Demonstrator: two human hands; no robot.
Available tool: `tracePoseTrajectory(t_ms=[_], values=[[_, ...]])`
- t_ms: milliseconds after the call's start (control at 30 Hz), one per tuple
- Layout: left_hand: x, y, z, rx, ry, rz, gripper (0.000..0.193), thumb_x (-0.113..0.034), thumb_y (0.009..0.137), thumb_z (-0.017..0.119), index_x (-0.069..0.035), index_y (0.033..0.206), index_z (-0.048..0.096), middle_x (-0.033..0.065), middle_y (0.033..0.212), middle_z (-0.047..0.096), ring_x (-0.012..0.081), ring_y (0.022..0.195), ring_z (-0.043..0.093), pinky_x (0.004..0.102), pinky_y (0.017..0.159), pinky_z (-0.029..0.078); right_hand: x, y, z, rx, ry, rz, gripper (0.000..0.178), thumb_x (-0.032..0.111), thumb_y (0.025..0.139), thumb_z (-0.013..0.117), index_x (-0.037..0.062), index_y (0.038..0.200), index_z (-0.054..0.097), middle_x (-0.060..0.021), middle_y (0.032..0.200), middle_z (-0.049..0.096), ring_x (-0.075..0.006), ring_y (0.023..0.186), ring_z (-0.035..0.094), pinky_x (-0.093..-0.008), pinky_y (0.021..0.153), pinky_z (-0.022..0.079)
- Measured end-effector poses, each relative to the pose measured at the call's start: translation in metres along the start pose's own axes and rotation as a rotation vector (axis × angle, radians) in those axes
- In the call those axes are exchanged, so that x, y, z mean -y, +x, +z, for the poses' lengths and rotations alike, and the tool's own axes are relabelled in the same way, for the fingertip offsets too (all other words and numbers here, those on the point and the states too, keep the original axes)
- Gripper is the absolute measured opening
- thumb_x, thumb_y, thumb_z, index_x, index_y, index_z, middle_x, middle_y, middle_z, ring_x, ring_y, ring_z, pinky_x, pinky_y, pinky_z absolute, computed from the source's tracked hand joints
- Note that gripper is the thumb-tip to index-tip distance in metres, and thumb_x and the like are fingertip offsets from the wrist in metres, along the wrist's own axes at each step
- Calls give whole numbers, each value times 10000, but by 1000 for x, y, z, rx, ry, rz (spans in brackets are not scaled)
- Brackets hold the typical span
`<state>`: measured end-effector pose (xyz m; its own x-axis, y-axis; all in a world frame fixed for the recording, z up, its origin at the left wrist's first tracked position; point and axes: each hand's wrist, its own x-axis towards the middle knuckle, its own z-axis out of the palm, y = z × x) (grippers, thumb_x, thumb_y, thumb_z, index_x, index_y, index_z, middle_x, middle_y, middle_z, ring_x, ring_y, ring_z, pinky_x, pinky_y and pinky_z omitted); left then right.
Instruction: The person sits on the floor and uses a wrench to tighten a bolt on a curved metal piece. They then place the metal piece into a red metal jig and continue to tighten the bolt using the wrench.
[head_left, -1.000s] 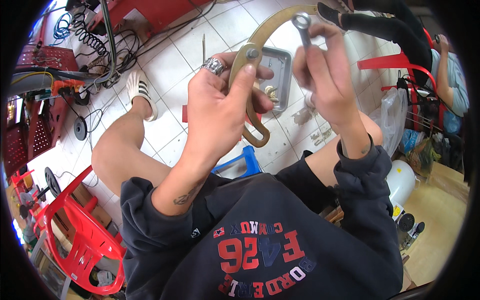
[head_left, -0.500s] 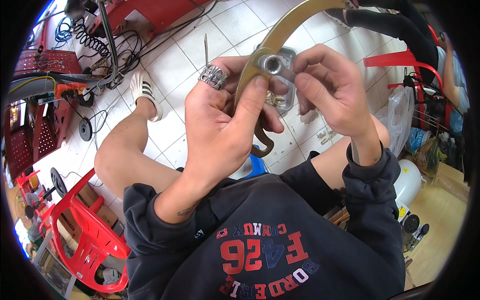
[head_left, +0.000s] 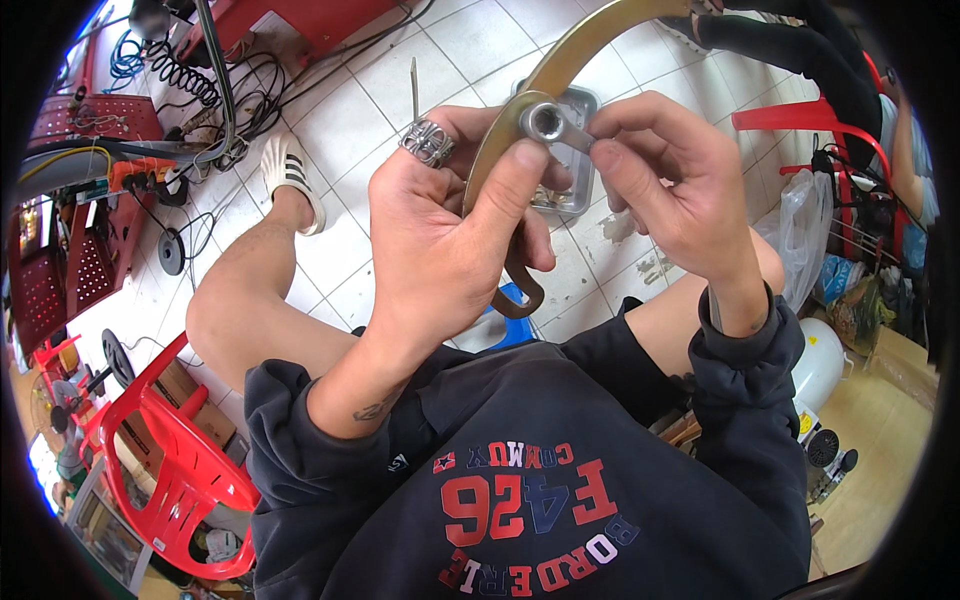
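Holds silver ring-ended wrench (head_left: 574, 138) to curved gold-coloured metal bar (head_left: 590, 45)

Rests the wrench's ring end on the bar's joint, in the air before the body. Wraps the left hand (head_left: 440, 225) around the bar, with the thumb just below the ring end. Pinches the wrench's handle between right hand (head_left: 685, 190) thumb and forefinger, with the other fingers loosely curled. Shows a grey rectangular tray (head_left: 580, 100) beyond, partly hidden, above white floor tiles (head_left: 340, 130).

The left hand (head_left: 435, 225) grips with bent fingers (head_left: 538, 242), its thumb (head_left: 507, 186) slanting up and rightward; the right hand (head_left: 690, 195) pinches between thumb and curled forefinger (head_left: 648, 113). The bare left forearm (head_left: 362, 388) slants inward.
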<state>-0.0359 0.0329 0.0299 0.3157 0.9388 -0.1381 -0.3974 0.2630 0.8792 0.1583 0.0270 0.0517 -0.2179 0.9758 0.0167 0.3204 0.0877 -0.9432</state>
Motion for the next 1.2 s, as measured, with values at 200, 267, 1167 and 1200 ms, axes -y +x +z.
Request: tracePoseTrajectory(t_ms=[200, 267, 1167, 1200], values=[[4, 2, 1, -10, 4, -51, 277, -177, 963, 642, 63, 1063, 546, 139, 842, 682, 127, 512, 606, 227, 451, 458, -7, 0, -1, -43, -117, -101, 113, 77, 920, 675, -2, 995, 645, -30, 722, 624, -45, 605, 530, -203, 514, 390], [3, 2, 1, -14, 25, -80, 280, -190, 960, 649, 57, 1044, 546, 136, 835, 682, 124, 502, 600, 227, 442, 450, -6, 0, -1, -42, -146, -75, 114, 94, 914, 687, 1, 973, 657, -29, 702, 612, -48, 590, 514, -210, 508, 383], [-10, 0, -1, 138, 107, -202, 187, -155, 977, 612, 5, 998, 519, 101, 795, 635, 90, 418, 526, 192, 374, 370, -14, 0, -18, -465, -547, -390, 422, 59, 590, 920, 38, 885, 618, -9, 785, 607, -80, 689, 584, -203, 591, 450], [-12, 0, -3, 150, 118, -201, 183, -151, 976, 612, 5, 993, 519, 101, 796, 635, 91, 417, 526, 193, 374, 370, -12, 2, -18, -466, -595, -463, 441, 58, 563, 924, 40, 882, 619, -15, 814, 608, -91, 717, 585, -204, 614, 458]])
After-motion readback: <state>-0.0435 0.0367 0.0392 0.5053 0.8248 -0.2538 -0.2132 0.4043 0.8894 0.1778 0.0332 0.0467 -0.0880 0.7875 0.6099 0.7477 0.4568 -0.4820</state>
